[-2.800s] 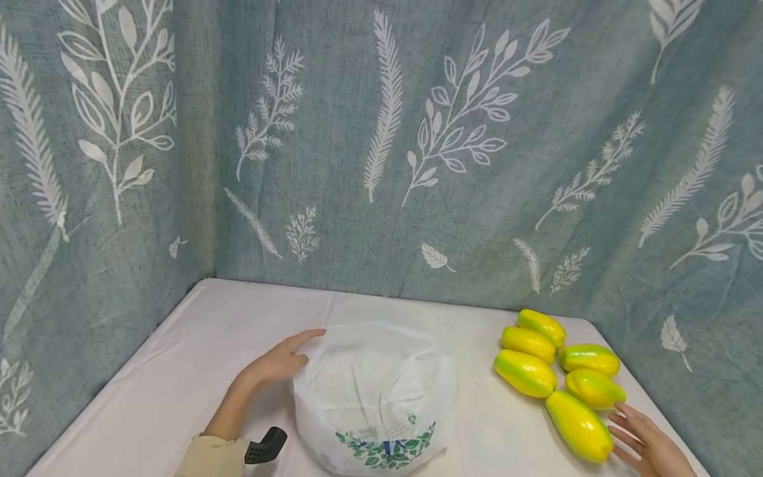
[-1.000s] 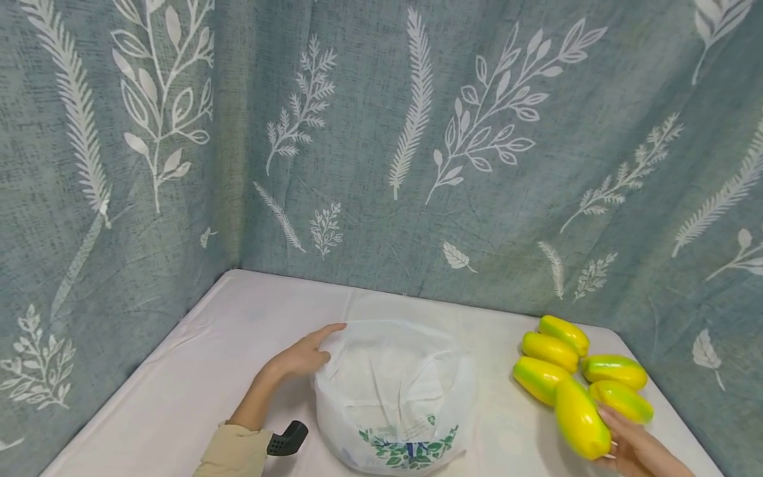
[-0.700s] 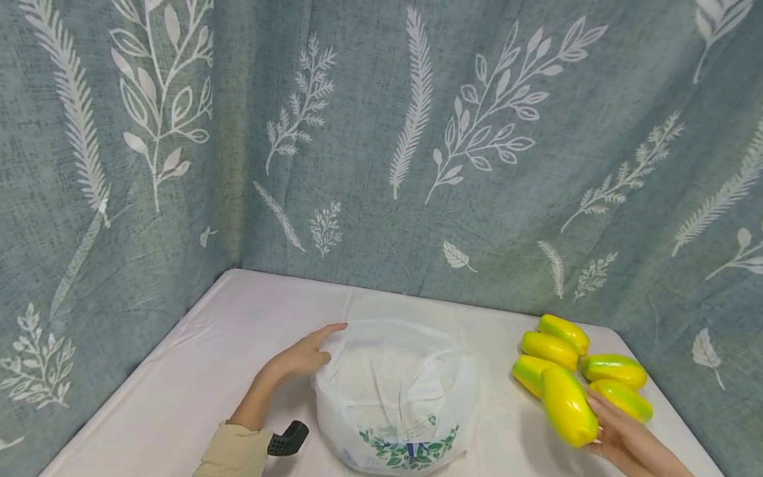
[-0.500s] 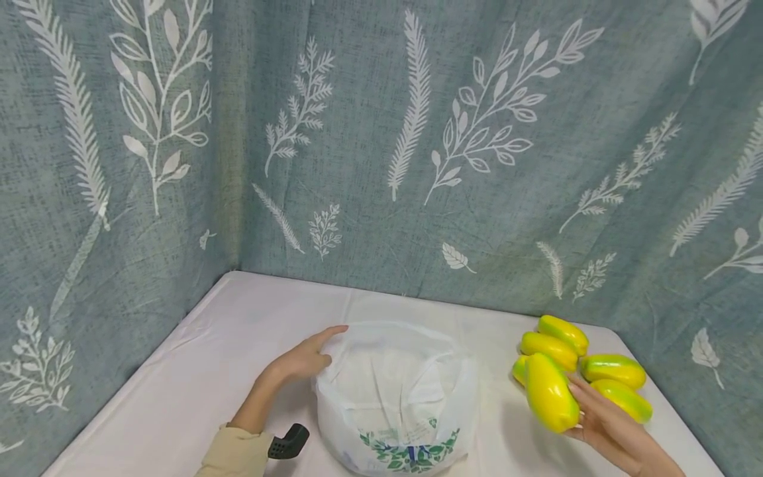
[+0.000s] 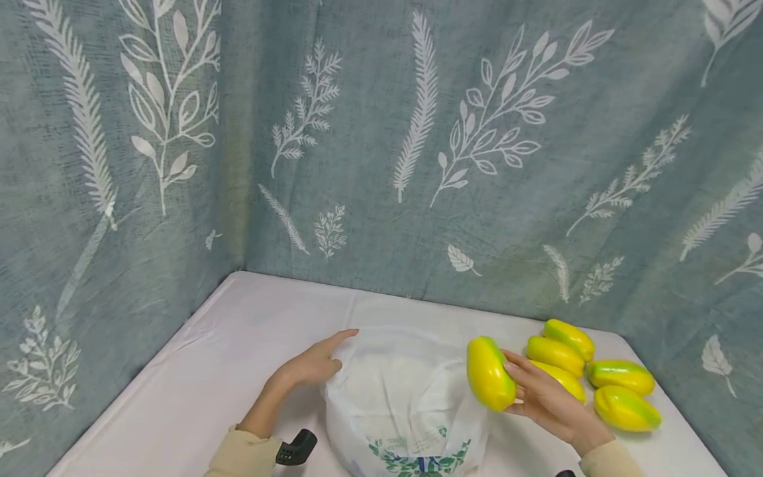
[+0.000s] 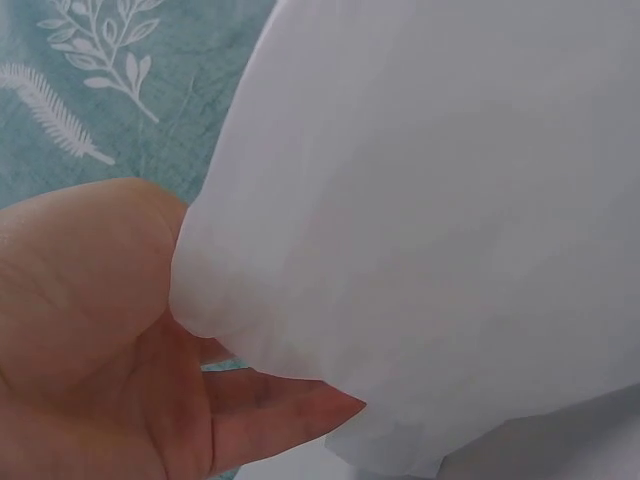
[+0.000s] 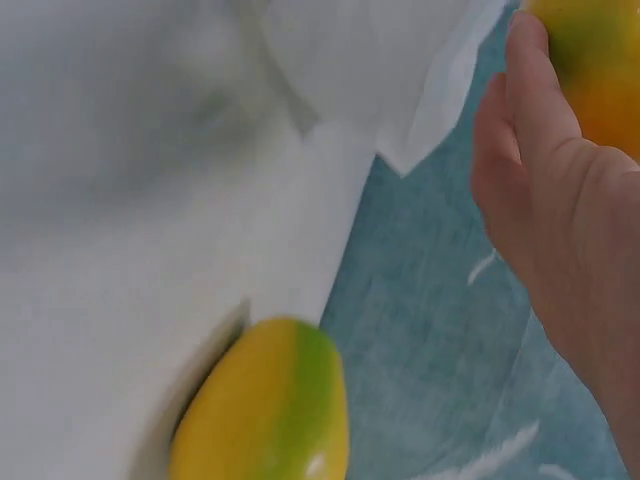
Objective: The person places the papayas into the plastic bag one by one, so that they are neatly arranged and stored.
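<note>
A white plastic bag (image 5: 401, 397) with a green leaf print stands on the table, its mouth spread wide. My left hand (image 5: 310, 366) holds the left part of its rim, index finger stretched along the edge; in the left wrist view the bag's film (image 6: 430, 200) passes between thumb and fingers. My right hand (image 5: 547, 403) grips a yellow-green papaya (image 5: 490, 374), raised at the bag's right rim. The right wrist view shows only part of that papaya (image 7: 605, 85) beyond the fingers. The bag's inside is mostly hidden.
Several more papayas (image 5: 626, 409) lie in a loose group at the right of the white-covered table (image 5: 268, 301). My right forearm passes in front of them. A blue-green leaf-patterned curtain (image 5: 357, 132) borders the table at the back and sides.
My right hand has taken hold of the nearest papaya, lifted it and carried it left to the bag. My left hand has kept its place on the bag's rim. The view has shifted slightly.
</note>
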`<state>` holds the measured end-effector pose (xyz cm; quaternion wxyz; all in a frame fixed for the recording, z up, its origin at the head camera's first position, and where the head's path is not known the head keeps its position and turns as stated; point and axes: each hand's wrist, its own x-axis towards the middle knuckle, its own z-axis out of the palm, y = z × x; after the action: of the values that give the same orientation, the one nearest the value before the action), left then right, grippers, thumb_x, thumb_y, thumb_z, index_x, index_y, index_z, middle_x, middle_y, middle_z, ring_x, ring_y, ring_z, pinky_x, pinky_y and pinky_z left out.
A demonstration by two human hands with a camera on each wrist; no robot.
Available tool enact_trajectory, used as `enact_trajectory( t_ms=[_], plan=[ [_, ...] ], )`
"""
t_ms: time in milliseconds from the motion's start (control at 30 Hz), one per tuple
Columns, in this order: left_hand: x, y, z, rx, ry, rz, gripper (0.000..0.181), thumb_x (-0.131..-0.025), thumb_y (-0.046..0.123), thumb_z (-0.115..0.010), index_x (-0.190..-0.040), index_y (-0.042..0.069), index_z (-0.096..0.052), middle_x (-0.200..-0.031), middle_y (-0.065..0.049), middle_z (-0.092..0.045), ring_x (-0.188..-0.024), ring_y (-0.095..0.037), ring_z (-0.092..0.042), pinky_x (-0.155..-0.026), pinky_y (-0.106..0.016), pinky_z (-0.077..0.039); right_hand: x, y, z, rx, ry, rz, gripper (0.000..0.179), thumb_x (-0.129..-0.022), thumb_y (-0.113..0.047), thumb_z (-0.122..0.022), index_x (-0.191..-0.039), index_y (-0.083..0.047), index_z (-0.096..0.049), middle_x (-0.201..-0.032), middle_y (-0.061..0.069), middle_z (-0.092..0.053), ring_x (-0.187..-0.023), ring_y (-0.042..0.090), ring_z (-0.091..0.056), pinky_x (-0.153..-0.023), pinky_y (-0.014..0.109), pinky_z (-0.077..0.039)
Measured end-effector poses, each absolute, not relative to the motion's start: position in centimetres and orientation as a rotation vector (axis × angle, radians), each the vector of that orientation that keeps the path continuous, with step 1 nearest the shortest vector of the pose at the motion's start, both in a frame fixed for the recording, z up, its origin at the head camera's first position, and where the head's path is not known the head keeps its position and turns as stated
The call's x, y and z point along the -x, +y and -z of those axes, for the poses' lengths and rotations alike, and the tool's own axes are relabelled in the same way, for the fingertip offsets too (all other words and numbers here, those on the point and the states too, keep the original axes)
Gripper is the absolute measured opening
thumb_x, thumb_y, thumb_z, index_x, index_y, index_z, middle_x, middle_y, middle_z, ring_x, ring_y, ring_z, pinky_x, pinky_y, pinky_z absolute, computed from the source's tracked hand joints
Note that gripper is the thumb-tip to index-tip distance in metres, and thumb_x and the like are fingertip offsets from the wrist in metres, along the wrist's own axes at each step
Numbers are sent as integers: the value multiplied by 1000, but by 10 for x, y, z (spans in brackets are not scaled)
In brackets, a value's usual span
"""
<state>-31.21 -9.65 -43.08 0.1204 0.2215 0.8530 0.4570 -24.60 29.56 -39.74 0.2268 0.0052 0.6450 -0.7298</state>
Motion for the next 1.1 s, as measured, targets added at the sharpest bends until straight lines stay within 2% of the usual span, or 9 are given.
enact_trajectory(
  t_ms=[133, 233, 367, 600, 833, 1100],
  plan=[
    [310, -94, 430, -634, 2508, -1321, 63, -84, -10, -40, -146, 1, -33, -147, -26, -31, -136, -42, -26, -105, -56, -26, 256, 275, 400, -44, 1795, 1964, 74, -100, -32, -48, -152, -5, -3, -141, 16, -32, -111, 23, -50, -96, 48, -43],
    [309, -95, 430, -637, 2517, -1305, 63, -84, -10, -40, -146, 1, -33, -147, -27, -32, -135, -42, -27, -105, -55, -27, 263, 263, 403, -44, 1827, 1918, 73, -99, -33, -50, -151, -3, -8, -140, 18, -34, -109, 25, -51, -94, 49, -45],
    [308, -95, 431, -657, 2526, -1309, 63, -84, -11, -39, -146, 0, -33, -146, -26, -33, -135, -43, -26, -107, -56, -23, 273, 250, 405, -14, 1854, 1872, 71, -98, -34, -51, -150, -3, -13, -134, 17, -41, -108, 27, -53, -93, 49, -46],
    [312, -92, 434, -665, 2544, -1318, 62, -84, -10, -38, -145, 1, -36, -145, -25, -35, -135, -41, -28, -107, -54, -26, 285, 230, 405, 22, 1916, 1807, 71, -96, -33, -56, -148, -2, -20, -127, 16, -49, -109, 28, -55, -90, 49, -48],
    [312, -94, 436, -671, 2531, -1315, 63, -83, -11, -39, -145, 2, -36, -144, -25, -36, -133, -39, -32, -103, -52, -30, 288, 207, 405, -9, 1923, 1779, 71, -94, -33, -59, -147, 0, -24, -125, 16, -51, -107, 27, -57, -88, 49, -49],
    [312, -92, 436, -682, 2553, -1304, 62, -83, -10, -40, -144, 4, -39, -145, -21, -38, -134, -38, -32, -106, -55, -26, 290, 178, 413, -43, 1916, 1781, 73, -93, -34, -61, -147, 0, -25, -124, 16, -50, -102, 27, -57, -86, 48, -50]
  ],
)
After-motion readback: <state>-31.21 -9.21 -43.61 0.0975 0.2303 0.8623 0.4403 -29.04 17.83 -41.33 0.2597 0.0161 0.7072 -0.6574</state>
